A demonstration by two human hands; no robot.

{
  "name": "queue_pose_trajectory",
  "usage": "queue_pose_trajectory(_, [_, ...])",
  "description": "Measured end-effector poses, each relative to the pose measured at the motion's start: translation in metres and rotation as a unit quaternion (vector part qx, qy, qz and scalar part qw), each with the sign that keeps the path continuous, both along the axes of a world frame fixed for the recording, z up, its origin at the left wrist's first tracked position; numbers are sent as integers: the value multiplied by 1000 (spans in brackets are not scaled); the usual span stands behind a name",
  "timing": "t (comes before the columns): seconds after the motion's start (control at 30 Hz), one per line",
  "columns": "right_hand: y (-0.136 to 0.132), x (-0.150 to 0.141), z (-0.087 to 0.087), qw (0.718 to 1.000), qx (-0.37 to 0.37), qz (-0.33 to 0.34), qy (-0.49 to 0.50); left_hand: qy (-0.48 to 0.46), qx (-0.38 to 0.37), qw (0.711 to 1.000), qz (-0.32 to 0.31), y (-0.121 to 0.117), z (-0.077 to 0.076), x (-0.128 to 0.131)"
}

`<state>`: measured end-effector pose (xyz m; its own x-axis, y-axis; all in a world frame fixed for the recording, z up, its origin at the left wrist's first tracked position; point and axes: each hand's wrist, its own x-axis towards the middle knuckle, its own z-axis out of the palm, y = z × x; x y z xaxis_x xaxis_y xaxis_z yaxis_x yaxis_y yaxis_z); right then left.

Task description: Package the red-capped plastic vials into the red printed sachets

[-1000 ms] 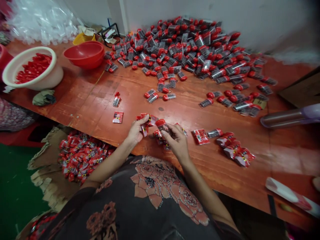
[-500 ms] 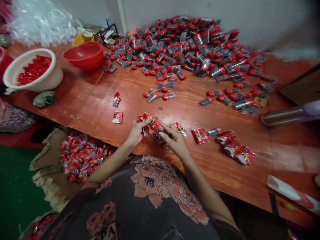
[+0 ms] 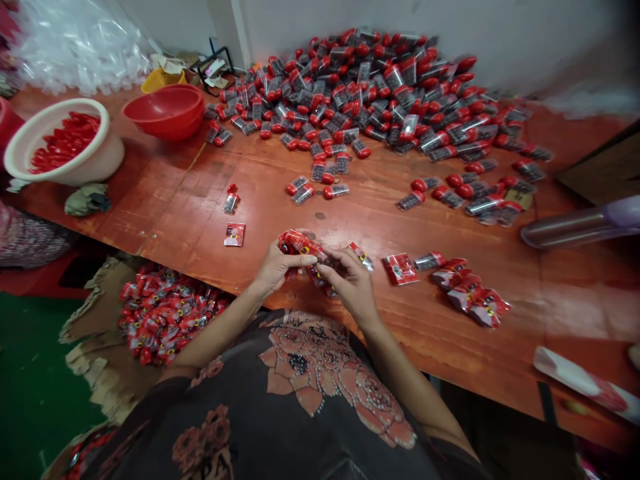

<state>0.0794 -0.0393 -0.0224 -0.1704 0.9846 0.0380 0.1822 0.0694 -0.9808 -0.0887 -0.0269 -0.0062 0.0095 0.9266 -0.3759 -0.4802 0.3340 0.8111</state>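
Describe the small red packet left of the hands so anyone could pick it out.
On the big reddish-brown table, find the person's left hand. Left of it and slightly farther out lies a small red packet with a pale patch at its lower edge. Just beyond it is a see-through container with a red top; the packet, by contrast, is flat and square.

The bare left hand (image 3: 275, 268) and bare right hand (image 3: 358, 285) sit close together, fingers (image 3: 349, 256) curled and pinching, both bare forearms (image 3: 220, 325) angling inward.
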Motion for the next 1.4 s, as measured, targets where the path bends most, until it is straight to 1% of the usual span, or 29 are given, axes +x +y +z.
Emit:
queue_pose_trajectory(0.07, [2,1,0,997,-54,18,54,-4,4,1000,-25,0,2,-1])
queue_pose_trajectory(0.13, [2,0,0,990,-96,18,104,4,13,999,-29,0,2,2])
queue_pose_trajectory(0.2, [1,-3,0,989,-90,-8,120,16,17,1000,-12,-1,2,8])
queue_pose_trajectory(0.27, [0,-5,-1,993,-53,-24,103,28,14,1000,3,-1,0,13])
queue_pose_trajectory(0.33, [-1,-3,-4,997,-31,-2,76,36,8,999,9,-1,-1,16])
queue_pose_trajectory(0.43, [-1,4,-11,997,-35,40,63,45,7,999,23,0,-3,14])
queue_pose_trajectory(0.53, [1,8,-19,996,-39,25,74,50,7,999,9,-2,-4,15])
queue_pose_trajectory(0.7, [2,6,-22,991,-94,-26,91,37,-23,999,-26,-7,-12,27])
queue_pose_trajectory(0.8, [3,13,-22,990,-100,-55,86,-5,-49,998,-41,-5,-18,27])
queue_pose_trajectory(0.87, [5,25,-24,987,-119,-73,75,-41,-58,997,-27,0,-22,21])
queue_pose_trajectory(0.93, [9,39,-28,983,-152,-86,54,-64,-62,996,1,7,-24,12])
queue_pose_trajectory(1.03, [15,60,-33,980,-178,-85,6,-67,-67,995,20,16,-25,0])
queue_pose_trajectory(1.13, [16,67,-32,978,-197,-69,10,-52,-44,998,8,18,-28,0])
queue_pose_trajectory(1.23, [13,61,-27,976,-209,-51,38,-11,-4,1000,-23,14,-35,10])
queue_pose_trajectory(1.3, [10,53,-26,979,-196,-47,42,31,24,999,-32,11,-40,17])
queue_pose_trajectory(1.4, [8,45,-28,989,-143,-23,28,74,45,996,-34,6,-44,22])
